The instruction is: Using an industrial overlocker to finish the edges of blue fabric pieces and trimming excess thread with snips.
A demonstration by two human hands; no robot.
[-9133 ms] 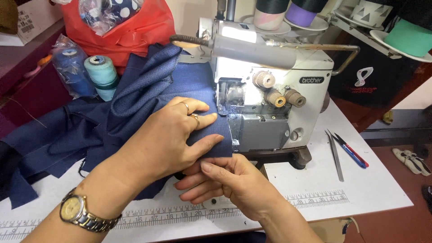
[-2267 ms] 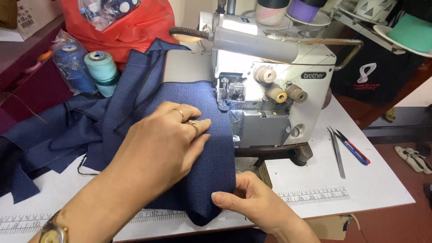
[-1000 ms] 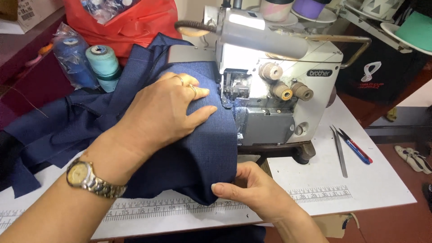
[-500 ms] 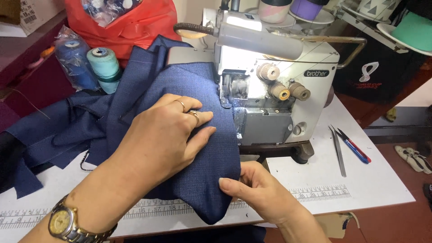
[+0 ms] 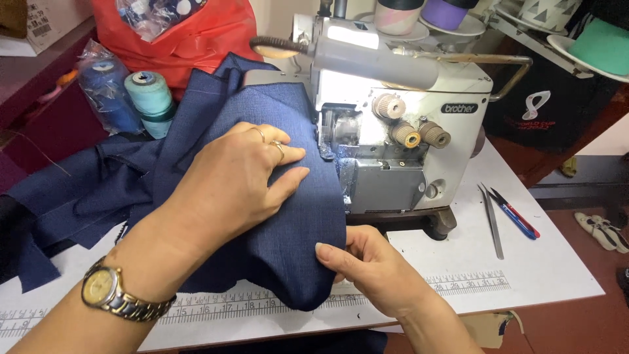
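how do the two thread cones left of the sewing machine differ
The teal thread cone stands bare, its top hole visible; the blue thread cone beside it is wrapped in clear plastic. The teal one is lighter, the blue darker. Both stand upright behind the navy fabric, beyond the left hand.

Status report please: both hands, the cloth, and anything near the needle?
Left hand flat on blue cloth. Right hand pinching cloth's lower edge. Cloth edge at sewing machine. Nothing blocking.
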